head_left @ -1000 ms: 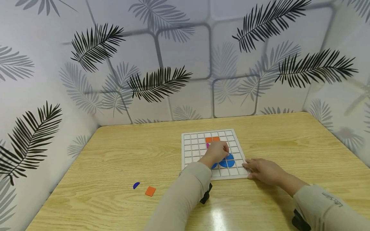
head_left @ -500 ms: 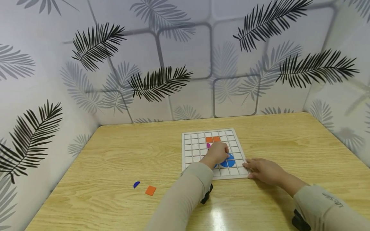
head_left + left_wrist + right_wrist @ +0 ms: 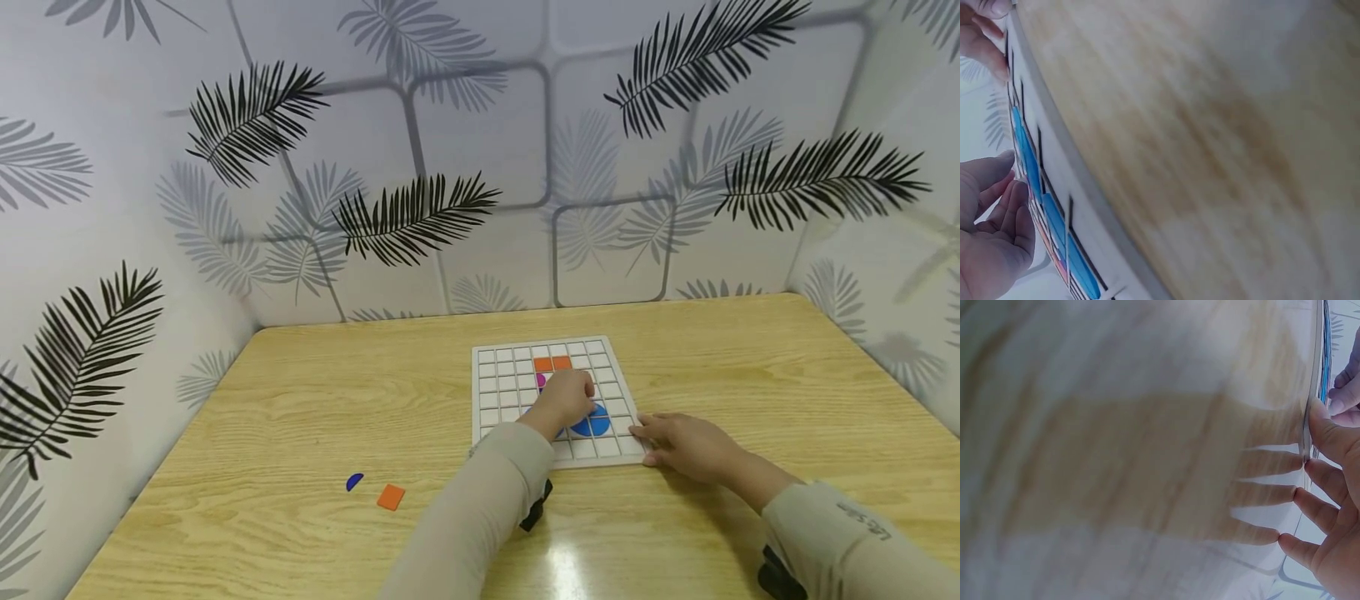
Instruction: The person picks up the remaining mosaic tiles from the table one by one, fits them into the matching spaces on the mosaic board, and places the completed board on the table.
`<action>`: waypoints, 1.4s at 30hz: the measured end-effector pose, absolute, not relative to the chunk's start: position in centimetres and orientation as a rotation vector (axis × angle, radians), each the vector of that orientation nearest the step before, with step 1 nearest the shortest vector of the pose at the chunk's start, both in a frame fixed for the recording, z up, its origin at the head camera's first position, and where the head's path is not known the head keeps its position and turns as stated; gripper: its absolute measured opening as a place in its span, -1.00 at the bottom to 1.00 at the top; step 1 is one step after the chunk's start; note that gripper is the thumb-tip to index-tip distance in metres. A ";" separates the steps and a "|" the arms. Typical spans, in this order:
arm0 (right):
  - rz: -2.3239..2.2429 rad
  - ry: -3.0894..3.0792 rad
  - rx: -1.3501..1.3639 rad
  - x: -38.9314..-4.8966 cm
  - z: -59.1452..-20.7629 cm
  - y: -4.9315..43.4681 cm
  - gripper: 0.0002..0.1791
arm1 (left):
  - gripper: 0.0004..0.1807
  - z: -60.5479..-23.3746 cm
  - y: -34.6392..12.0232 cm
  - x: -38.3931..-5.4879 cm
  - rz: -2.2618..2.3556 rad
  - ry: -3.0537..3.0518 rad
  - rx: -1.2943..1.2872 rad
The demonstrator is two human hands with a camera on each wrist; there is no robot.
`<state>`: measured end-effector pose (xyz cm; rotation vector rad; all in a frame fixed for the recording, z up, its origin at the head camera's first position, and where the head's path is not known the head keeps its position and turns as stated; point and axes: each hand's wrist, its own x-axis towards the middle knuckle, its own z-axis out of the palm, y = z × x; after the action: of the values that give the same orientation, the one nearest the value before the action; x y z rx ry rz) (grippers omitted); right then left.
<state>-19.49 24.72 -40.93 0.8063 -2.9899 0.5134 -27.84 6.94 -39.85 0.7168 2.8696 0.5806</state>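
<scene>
A white grid board (image 3: 497,385) lies on the table, bearing orange squares (image 3: 552,363), a magenta piece (image 3: 541,380) and blue rounded pieces (image 3: 591,423). Over its middle, my left hand (image 3: 561,398) bends its fingers, and the thumb and fingertips pinch at a small piece mostly hidden by the hand. Those fingertips (image 3: 1017,187) are close to the blue pieces in the left wrist view. My right hand (image 3: 690,447) touches the board's near right corner with thumb and forefinger. In the right wrist view its other fingers (image 3: 1316,509) are spread, their tips on the table.
Left of the board, a dark blue half-round piece (image 3: 354,482) and a loose orange square (image 3: 391,497) lie on the wooden table (image 3: 300,400). A leaf-patterned wall (image 3: 517,150) closes off the back and sides.
My left hand stays over the same part of the board with only a slight shift of the fingers. The right hand, board and loose pieces keep their places.
</scene>
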 end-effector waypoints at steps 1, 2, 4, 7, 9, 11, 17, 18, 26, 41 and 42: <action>0.514 -2.993 0.803 -19.5 -41.0 24.7 -0.55 | -0.88 -39.8 6.8 -27.8 0.593 2.872 0.721; 0.514 -2.996 0.801 -19.5 -41.0 24.7 -0.55 | -0.87 -39.7 6.8 -27.7 0.611 2.871 0.722; 0.512 -2.995 0.803 -19.5 -40.9 24.6 -0.55 | -0.87 -39.4 6.6 -27.6 0.654 2.859 0.736; 0.506 -2.989 0.809 -19.4 -40.8 24.6 -0.55 | -0.86 -39.0 6.3 -27.4 0.717 2.829 0.746; 0.509 -2.984 0.814 -19.4 -40.7 24.6 -0.55 | -0.86 -38.7 6.2 -27.3 0.740 2.814 0.755; 0.511 -2.979 0.817 -19.4 -40.7 24.7 -0.55 | -0.85 -38.4 6.1 -27.1 0.756 2.802 0.767; 0.523 -2.967 0.828 -19.5 -40.7 24.8 -0.55 | -0.81 -36.8 5.2 -25.9 0.851 2.716 0.783; 0.525 -2.968 0.828 -19.5 -40.7 24.8 -0.55 | -0.81 -36.5 5.0 -25.7 0.869 2.703 0.781; 0.510 -2.995 0.812 -19.6 -40.6 24.8 -0.55 | -0.81 -35.5 2.5 -24.5 0.957 2.662 0.785; 0.516 -3.008 0.800 -19.5 -40.9 24.5 -0.54 | -0.78 -34.6 -3.7 -21.9 1.033 2.626 0.756; 0.515 -3.010 0.801 -19.5 -40.9 24.5 -0.54 | -0.79 -34.6 -4.1 -21.7 1.032 2.621 0.752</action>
<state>-19.47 24.54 -40.89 0.8008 -3.0099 0.5152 -21.67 -4.13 -34.61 0.7521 2.6210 1.0325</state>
